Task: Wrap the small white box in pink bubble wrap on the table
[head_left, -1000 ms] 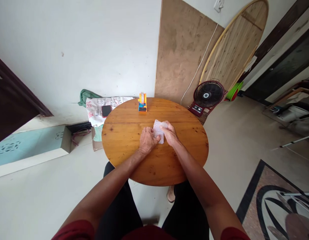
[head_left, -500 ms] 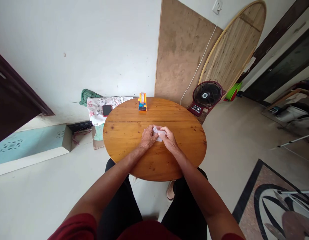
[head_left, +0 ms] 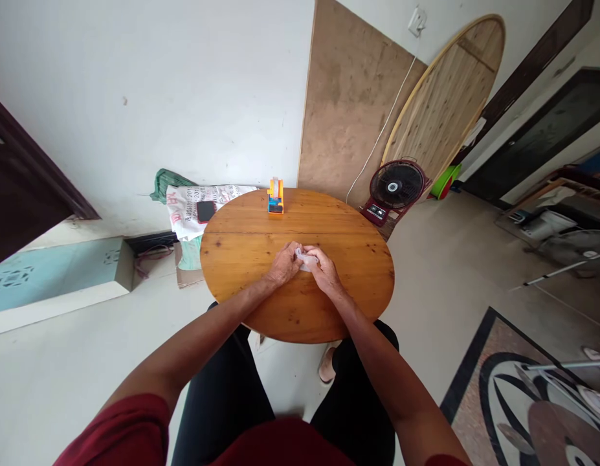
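Head view: both hands meet over the round table [head_left: 241, 259].
Left hand [head_left: 283, 264] and right hand [head_left: 325, 272], fingers curled, pinch a small white paper [head_left: 307, 261].

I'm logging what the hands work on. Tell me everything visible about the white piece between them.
The white piece is small, thin and pale, like paper or plastic; I cannot tell which. It looks bunched and is mostly hidden. It sits near the middle of the round wooden table, pinched between the left hand and the right hand.

I count two of my own, left hand [head_left: 281, 266] and right hand [head_left: 325, 274], plus one white sheet [head_left: 307, 261], one round table [head_left: 241, 249], one orange dispenser [head_left: 275, 197] and one fan [head_left: 395, 186].
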{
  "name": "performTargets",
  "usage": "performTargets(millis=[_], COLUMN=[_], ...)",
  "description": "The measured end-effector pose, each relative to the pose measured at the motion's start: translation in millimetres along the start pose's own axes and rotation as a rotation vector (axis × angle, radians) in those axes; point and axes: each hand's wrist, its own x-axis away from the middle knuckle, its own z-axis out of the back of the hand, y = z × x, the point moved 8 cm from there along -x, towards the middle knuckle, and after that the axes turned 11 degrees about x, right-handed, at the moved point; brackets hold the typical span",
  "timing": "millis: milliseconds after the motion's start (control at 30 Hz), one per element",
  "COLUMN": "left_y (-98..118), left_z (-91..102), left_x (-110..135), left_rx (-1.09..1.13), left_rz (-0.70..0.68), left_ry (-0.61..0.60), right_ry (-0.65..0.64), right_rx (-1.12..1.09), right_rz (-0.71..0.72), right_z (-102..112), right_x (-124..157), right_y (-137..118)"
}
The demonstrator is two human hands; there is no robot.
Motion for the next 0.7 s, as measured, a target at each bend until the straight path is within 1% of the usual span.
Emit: performTargets(millis=[133, 267, 333, 400, 500, 600, 700], left_y=[7, 18, 19, 17, 6, 0, 4], left_z=[3.4, 10.6, 12.3, 13.1, 14.1, 14.0, 15.5], left_x=[5, 15, 20, 24, 27, 27, 25], left_rx=[0.028, 0.022, -0.005, -0.039, -0.106, -0.178, -0.22], left_rz=[-0.109, -0.187, -0.219, -0.249, -0.268, -0.276, -0.283], left_ry=[-0.109, -0.154, -0.182, -0.206, -0.22, -0.242, -0.257], right_ry=[0.012, 0.0, -0.007, -0.014, -0.034, -0.104, -0.185], right_rx=[0.014, 0.053, 0.086, 0.135, 0.231, 0.308, 0.36], right_rz=[0.024, 0.083, 0.098, 0.12, 0.195, 0.273, 0.337], right_z=[-1, -4, -6, -8, -10, -11, -11], right_x=[2, 7, 12, 16, 21, 24, 26], right_y=[2, 0, -1, -2, -6, -11, -15])
